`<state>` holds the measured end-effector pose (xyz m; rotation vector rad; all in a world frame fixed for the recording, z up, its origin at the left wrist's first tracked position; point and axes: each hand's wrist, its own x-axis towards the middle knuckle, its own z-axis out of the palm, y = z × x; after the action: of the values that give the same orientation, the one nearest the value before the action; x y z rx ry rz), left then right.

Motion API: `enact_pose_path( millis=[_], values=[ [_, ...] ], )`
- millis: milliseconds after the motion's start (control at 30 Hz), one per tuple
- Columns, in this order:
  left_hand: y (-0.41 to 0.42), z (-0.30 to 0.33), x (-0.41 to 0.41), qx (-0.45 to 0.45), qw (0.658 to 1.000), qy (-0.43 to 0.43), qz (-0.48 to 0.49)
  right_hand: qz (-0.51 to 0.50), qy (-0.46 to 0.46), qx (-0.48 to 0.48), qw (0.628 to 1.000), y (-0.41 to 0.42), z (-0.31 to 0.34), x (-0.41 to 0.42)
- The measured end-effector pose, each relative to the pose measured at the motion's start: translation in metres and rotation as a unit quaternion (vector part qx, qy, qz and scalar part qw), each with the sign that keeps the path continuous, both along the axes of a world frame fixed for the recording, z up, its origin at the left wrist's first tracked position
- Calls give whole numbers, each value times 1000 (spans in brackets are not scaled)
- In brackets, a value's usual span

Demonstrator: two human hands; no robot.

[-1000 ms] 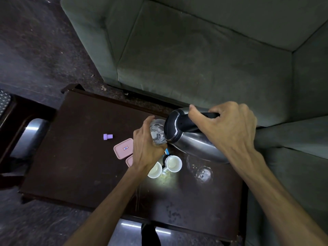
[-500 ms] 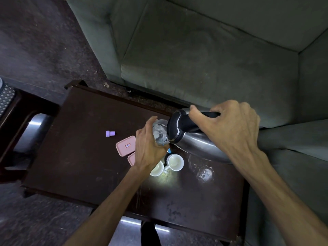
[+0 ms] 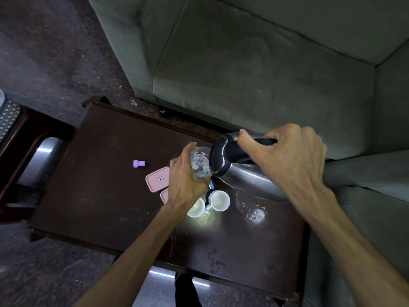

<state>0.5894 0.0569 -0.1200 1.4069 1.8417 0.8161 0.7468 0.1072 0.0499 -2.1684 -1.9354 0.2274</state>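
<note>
My right hand [image 3: 290, 160] grips the black handle of a steel kettle [image 3: 241, 180], which is tilted left above the dark wooden table [image 3: 101, 196]. The kettle's black-lidded spout end meets the mouth of a clear glass [image 3: 200, 163]. My left hand [image 3: 184, 185] holds that glass from its left side, fingers wrapped round it, above the table's middle. Water shows inside the glass.
Two white cups [image 3: 219, 200] stand below the glass, one partly under my left wrist. A clear glass lid [image 3: 254, 212] lies to their right. A pink box [image 3: 157, 179] and a small lilac cap [image 3: 138, 163] lie to the left. A green sofa [image 3: 254, 63] stands behind.
Both hands, the kettle and the glass keep the same pose. Only the head camera has shifted slightly.
</note>
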Motion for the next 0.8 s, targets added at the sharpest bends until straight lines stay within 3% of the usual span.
enact_pose_path(
  millis=[800],
  values=[
    [-3,-11,-2,-23,1000,7,1,14,-14,8,1000,-3,4,-2]
  ],
)
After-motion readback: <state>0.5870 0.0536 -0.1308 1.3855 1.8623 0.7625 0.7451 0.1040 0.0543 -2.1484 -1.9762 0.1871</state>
